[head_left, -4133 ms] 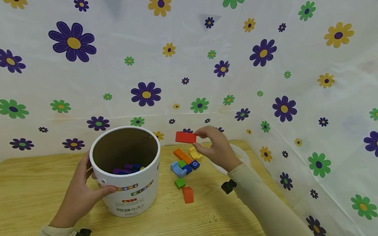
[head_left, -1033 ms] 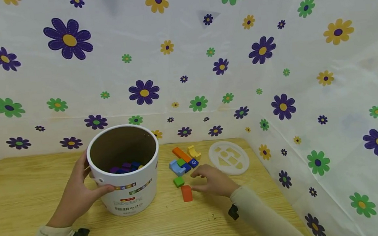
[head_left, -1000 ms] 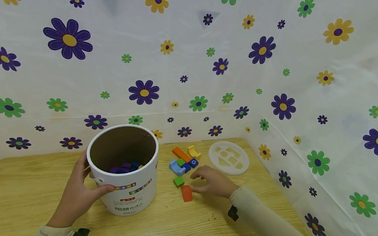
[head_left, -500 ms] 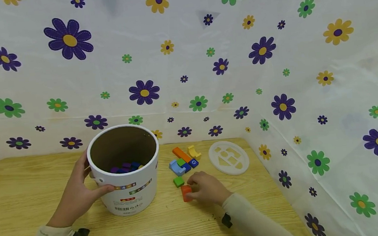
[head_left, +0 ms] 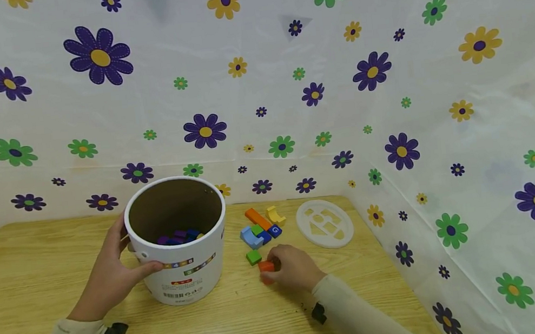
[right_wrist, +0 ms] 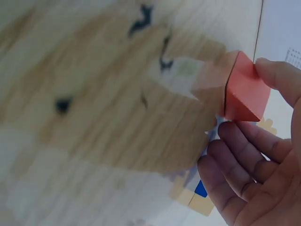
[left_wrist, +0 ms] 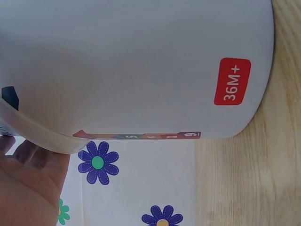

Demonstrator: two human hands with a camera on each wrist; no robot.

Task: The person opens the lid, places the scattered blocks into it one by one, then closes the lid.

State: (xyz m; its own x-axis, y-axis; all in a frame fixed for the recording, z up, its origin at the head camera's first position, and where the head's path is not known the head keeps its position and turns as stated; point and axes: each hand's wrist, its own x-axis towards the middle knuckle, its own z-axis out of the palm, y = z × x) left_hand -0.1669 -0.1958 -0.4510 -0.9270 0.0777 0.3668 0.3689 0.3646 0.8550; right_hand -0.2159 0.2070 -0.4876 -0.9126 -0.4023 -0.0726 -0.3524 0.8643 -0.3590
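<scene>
My left hand point(head_left: 112, 276) grips the side of a white bucket point(head_left: 186, 276), thumb on its front and fingers round the far side. The left wrist view shows those fingers by the bucket's pale handle point(left_wrist: 42, 134). Inside the bucket lie several purple, blue and yellow blocks point(head_left: 179, 236), low down. My right hand point(head_left: 295, 267) pinches a red block point(right_wrist: 247, 89) between thumb and fingers, low over the table and right of the bucket. In the head view this block is partly hidden by the fingers. Just behind it sits a green block point(head_left: 253, 257).
Farther back is a cluster with an orange bar point(head_left: 258, 219), a yellow arch block point(head_left: 275, 216), a light-blue curved block point(head_left: 250, 238) and dark-blue blocks point(head_left: 275, 231). A white cut-out lid point(head_left: 322, 201) lies at the right. A flowered sheet point(head_left: 280, 105) hangs behind the wooden table point(head_left: 244, 322).
My right hand came down from mid-air, where it held another red block that is now out of sight. It closed on the red block on the table and tilted it. My left hand stayed on the bucket.
</scene>
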